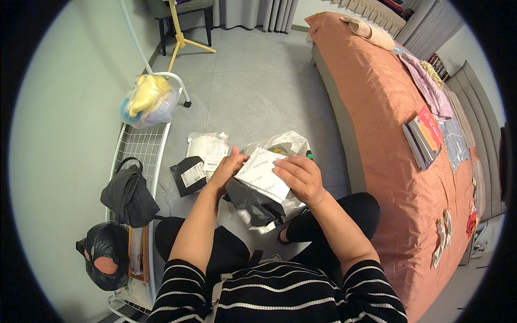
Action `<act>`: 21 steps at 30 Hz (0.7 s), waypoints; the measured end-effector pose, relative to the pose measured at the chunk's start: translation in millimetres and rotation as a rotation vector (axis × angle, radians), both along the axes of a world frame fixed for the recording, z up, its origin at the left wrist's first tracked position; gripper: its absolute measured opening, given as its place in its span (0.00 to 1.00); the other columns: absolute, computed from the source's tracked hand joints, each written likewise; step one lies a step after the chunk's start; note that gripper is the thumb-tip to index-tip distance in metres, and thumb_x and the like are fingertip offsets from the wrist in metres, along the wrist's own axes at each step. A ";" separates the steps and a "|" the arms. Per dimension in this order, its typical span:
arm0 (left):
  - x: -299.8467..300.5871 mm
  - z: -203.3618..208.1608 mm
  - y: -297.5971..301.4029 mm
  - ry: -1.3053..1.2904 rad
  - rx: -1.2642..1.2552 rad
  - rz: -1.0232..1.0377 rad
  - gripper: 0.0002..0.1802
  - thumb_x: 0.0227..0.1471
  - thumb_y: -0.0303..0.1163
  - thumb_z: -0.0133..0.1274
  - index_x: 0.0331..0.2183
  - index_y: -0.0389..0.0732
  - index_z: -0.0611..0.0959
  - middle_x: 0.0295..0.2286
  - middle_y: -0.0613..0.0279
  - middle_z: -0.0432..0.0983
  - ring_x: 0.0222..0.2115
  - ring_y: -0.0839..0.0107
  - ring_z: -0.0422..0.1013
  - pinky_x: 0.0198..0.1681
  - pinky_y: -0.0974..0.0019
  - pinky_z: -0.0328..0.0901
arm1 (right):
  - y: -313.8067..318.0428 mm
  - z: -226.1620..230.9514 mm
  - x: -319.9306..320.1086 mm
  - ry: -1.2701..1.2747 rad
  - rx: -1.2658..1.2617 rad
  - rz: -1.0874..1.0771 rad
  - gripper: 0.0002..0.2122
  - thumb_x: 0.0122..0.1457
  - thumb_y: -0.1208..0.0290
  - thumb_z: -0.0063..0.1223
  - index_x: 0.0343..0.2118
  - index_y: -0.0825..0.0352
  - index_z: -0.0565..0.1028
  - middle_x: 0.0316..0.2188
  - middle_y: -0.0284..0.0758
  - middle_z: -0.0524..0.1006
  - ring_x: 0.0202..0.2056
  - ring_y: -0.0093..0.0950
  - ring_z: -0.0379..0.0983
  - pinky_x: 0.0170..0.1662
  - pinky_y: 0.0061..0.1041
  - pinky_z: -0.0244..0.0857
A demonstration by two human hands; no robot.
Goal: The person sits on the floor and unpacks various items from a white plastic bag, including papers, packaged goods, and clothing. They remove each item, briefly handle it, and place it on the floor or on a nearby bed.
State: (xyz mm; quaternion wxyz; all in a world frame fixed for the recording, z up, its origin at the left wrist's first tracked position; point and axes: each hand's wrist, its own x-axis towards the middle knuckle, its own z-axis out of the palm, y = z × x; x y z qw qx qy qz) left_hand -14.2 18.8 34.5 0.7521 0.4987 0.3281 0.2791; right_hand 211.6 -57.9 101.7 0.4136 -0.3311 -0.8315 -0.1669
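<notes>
Right fingers: right hand (300,180) bent over the right edge of the white box (263,175), gripping it.
Left fingers: left hand (226,173) at the box's left edge, thumb raised; tips partly hidden, can't tell if they pinch box, plastic or both.
White box: between both hands, tilted, faint grey print on top.
Black plastic bag (257,207): crumpled, touching the box's near side.
Whitish plastic bag (288,141): just beyond the box, partly covered by it.
Black parcel (186,188): left of the box, on the floor, white label.
White parcel (204,144): left of and beyond the box, beside the black parcel.
White rack (142,145): farther left of the box, black tote (132,199) on it.
Bed (366,124): well right of the box, orange cover, books (425,137) on top.
</notes>
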 end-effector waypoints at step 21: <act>14.3 5.6 -12.7 0.013 0.029 0.090 0.13 0.53 0.35 0.56 0.33 0.33 0.81 0.27 0.67 0.77 0.24 0.83 0.68 0.30 0.76 0.64 | 9.5 -39.0 6.3 1.050 -1.378 -0.046 0.11 0.59 0.67 0.52 0.37 0.71 0.78 0.29 0.30 0.78 0.30 0.16 0.71 0.35 0.19 0.66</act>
